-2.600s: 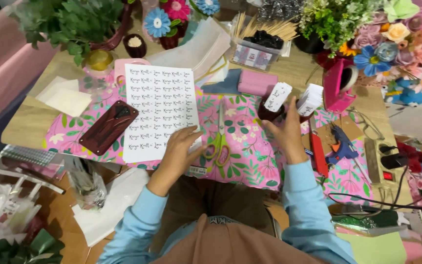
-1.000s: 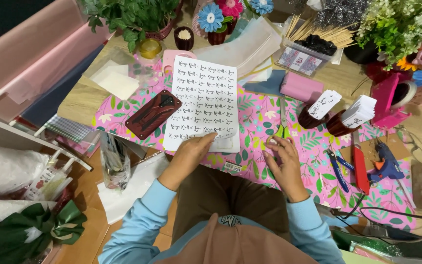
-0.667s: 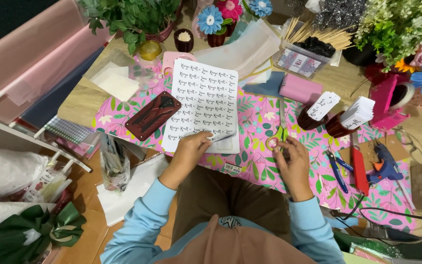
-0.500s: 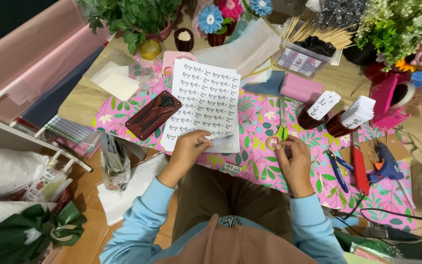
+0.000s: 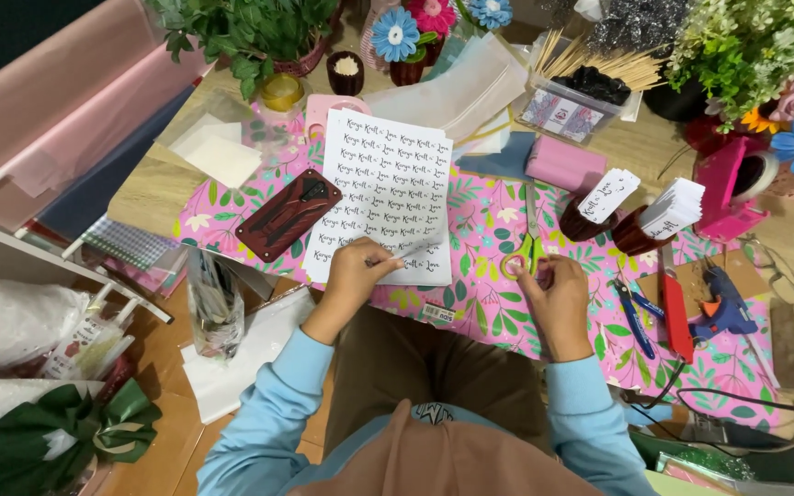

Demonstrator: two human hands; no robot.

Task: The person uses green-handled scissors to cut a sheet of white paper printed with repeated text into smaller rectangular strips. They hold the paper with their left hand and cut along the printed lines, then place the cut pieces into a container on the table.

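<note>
Two hands work at the near edge of a pink floral table cover [image 5: 470, 220]. The left hand [image 5: 357, 268] is closed in a pinch on the bottom edge of the printed sheet [image 5: 384, 195], a white page with rows of repeated script labels, lying just at 12 o'clock of that hand. The right hand [image 5: 553, 289] has its fingers curled over the green-handled scissors [image 5: 526, 241], which lie flat on the cover with blades pointing to 12 o'clock; whether the fingers are through the loops I cannot tell.

Judging by how things lie, the work of cutting labels looks partly done: two dark cups [image 5: 604, 220] at 2 o'clock of the right hand already hold stacks of small white cut slips [image 5: 673, 207], while the sheet itself appears whole, so most of this page is left to cut.

Compared with half a second ago, little has shifted: the left hand keeps its hold on the sheet's lower edge and the right hand stays at the scissor handles. Against the view from a second ago, the right hand has moved from its loose position over the cover to the handles. A dark red phone case [image 5: 287, 214] sits at 10 o'clock of the left hand, just beside the sheet.
</note>
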